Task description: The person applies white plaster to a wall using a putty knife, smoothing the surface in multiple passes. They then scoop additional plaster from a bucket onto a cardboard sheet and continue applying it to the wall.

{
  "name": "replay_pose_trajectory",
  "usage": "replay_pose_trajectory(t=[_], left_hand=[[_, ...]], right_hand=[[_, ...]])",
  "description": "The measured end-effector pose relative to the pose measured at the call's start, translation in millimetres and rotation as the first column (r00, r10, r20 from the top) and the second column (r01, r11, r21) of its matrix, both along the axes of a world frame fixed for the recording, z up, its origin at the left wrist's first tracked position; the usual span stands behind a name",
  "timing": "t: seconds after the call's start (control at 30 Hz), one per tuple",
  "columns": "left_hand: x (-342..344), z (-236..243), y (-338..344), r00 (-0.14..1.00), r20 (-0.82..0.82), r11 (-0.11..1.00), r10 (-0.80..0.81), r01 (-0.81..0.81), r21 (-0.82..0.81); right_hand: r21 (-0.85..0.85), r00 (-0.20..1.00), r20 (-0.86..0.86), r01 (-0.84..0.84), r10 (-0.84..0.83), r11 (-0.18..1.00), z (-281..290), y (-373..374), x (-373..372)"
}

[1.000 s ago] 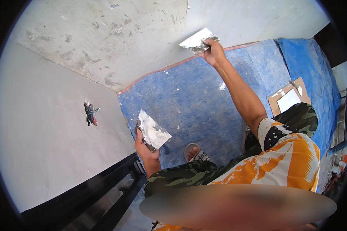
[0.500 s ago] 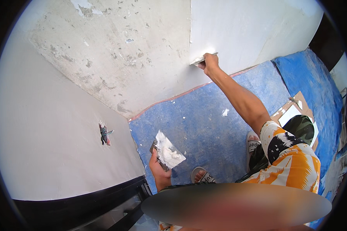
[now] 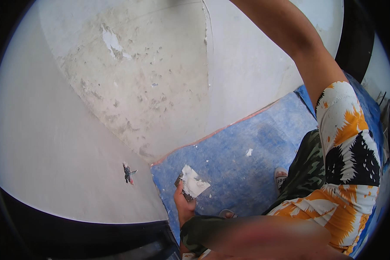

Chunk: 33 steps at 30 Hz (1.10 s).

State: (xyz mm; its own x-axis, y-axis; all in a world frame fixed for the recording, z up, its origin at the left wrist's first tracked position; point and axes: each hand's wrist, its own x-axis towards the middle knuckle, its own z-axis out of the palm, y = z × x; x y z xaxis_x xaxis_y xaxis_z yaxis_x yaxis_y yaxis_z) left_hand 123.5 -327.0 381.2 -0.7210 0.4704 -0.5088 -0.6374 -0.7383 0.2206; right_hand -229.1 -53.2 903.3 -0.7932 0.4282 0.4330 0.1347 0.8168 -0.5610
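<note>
My left hand (image 3: 184,200) is closed round a flat metal plate (image 3: 196,182) heaped with white paste, held low over the blue sheet. My right arm reaches up along the wall and leaves the upper edge, so that hand is hidden from me. The wall ahead has a rough, mottled patch (image 3: 143,82) with flaked spots beside a smoother white area (image 3: 251,56). On the grey wall (image 3: 56,143) at the left is a cut-out (image 3: 128,173) with loose wires.
A blue sheet (image 3: 242,177) with white flecks covers the floor along the walls. A black frame (image 3: 73,238) runs below the left wall. My sandalled foot (image 3: 280,177) and camouflage trousers (image 3: 299,169) show at the lower right. A dark strip (image 3: 355,43) stands at the upper right.
My right arm has risen from low on the wall to beyond the upper edge. The view has tilted up to more wall. My left hand still holds the plate.
</note>
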Motion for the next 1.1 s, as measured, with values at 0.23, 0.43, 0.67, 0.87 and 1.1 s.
replay_pose_trajectory(t=[0.23,0.43,0.67,0.87,1.1], left_hand=[[-83,23,-5,0.973,0.102,0.953,0.207,-0.224,0.202],[-102,52,-14,0.986,-0.124,0.974,0.115,-0.087,0.209],[-85,47,9,0.734,-0.36,0.813,0.576,-0.559,0.162],[-87,30,37,-0.001,-0.998,0.668,-0.057,-0.744,-0.038],[-112,-29,39,0.026,-0.894,0.504,-0.448,-0.818,-0.277]], right_hand=[[-0.458,0.704,-0.221,-0.686,0.675,0.566,-217,-69,186],[0.115,0.4,0.119,-0.915,0.909,0.387,-368,-90,286],[-0.947,0.817,0.245,0.087,0.521,0.309,-364,-73,301],[-0.892,0.917,-0.1,0.089,0.386,-0.442,-415,-56,299],[-0.795,0.867,-0.344,-0.065,0.361,-0.603,-461,23,251]])
